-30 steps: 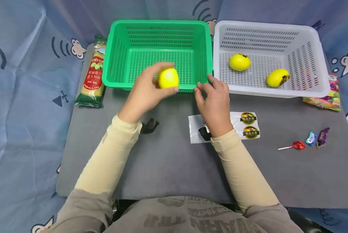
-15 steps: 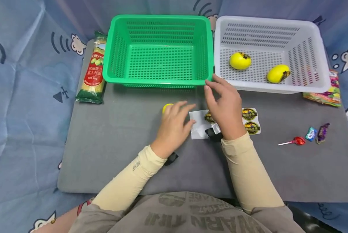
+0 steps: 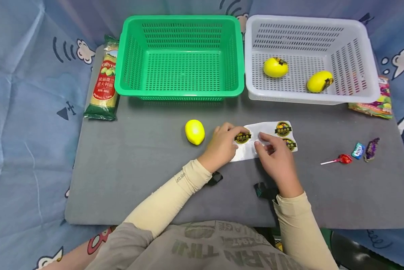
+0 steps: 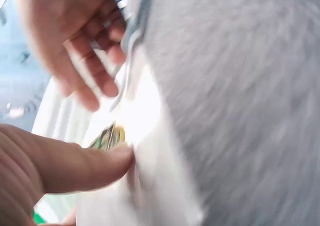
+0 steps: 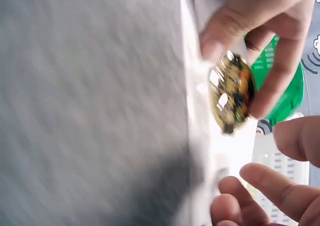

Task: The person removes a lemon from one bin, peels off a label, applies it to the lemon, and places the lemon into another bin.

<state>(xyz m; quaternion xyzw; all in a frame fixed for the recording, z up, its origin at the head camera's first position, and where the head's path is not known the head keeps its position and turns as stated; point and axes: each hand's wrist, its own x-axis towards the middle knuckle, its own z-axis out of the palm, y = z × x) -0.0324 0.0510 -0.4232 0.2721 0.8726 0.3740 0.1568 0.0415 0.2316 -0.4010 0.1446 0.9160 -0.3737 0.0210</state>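
My left hand (image 3: 222, 146) pinches the left part of a white sticker sheet (image 3: 247, 154), its thumb and index finger beside a round black-and-gold sticker (image 5: 232, 93). My right hand (image 3: 279, 161) hovers over the sheet's middle with its fingers loosely bent and nothing held. In the left wrist view the left thumb (image 4: 85, 166) lies against the sheet, and the right fingers are apart from it. More stickers (image 3: 283, 129) show at the sheet's right end. A yellow lemon (image 3: 195, 132) without a visible sticker lies on the table, left of the left hand.
A green basket (image 3: 180, 93) stands at the back beside a white basket (image 3: 310, 98) holding two stickered lemons (image 3: 275, 67). A pasta packet (image 3: 104, 82) lies far left. A lollipop (image 3: 344, 159), two wrapped candies (image 3: 358, 150) and a colourful bag (image 3: 374, 107) are at right.
My left hand has set the lemon on the table and moved right to the sticker sheet. My right hand has left the green basket's rim and come down over the sheet.
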